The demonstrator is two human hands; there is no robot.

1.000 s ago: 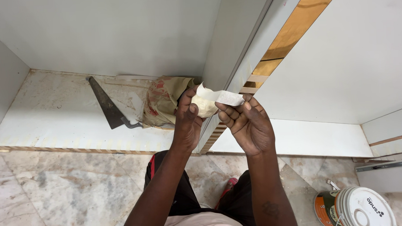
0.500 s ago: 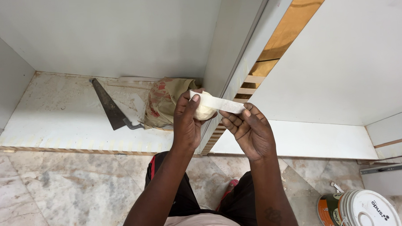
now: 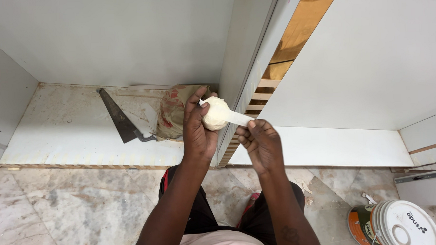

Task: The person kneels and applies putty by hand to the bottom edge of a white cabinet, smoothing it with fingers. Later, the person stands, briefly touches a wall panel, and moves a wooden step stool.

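My left hand [image 3: 197,128] grips a cream-coloured rounded lump [image 3: 214,114], like a ball of wound strip or putty, held up in front of the cabinet's upright edge. A pale flat strip [image 3: 237,118] runs from the lump to my right hand [image 3: 260,144], whose fingertips pinch its free end. Both hands are close together, just above the cabinet's bottom panel.
A handsaw [image 3: 117,116] lies on the white cabinet floor [image 3: 59,133], beside a crumpled brown paper bag [image 3: 171,112]. A white upright panel [image 3: 247,54] stands just behind the hands. A white-lidded bucket [image 3: 395,225] sits on the marble floor [image 3: 52,210] at the lower right.
The wrapping around the lump has closed in, so it now looks like a ball. My right hand has dropped lower and drawn the strip out to the right.
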